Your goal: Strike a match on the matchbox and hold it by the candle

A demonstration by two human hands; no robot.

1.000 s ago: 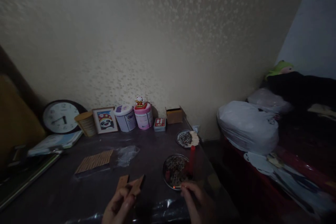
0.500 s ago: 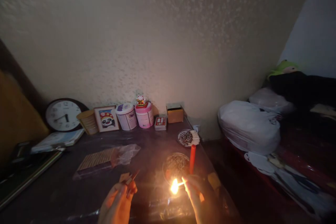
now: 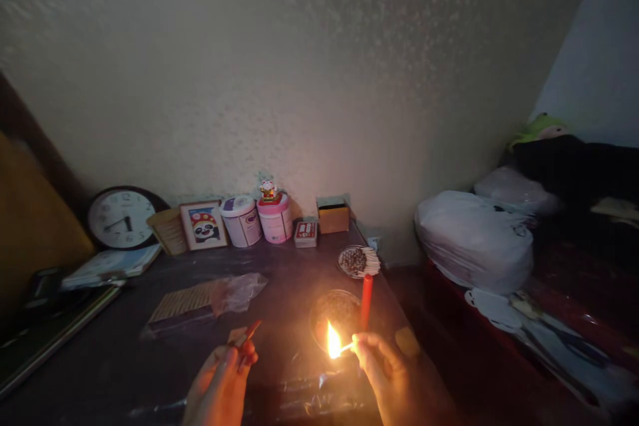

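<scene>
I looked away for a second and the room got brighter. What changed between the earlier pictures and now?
The match in the right hand caught fire: a faint glow a second ago, now a tall flame beside the red candle. The left hand turned the matchbox edge-on and kept hold of it. The dish, candle and shelf items stayed put.

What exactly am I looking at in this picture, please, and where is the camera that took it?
The camera sits on a person's head, looking forward and down, so the two bare hands at the bottom are their own. The right hand pinches a burning match. The left hand holds a matchbox. They work over a dark table against a wall. Just past the flame stand a red candle and a dish; a second dish of matches lies farther back. Along the wall stand a clock, a panda picture and two tubs.
</scene>
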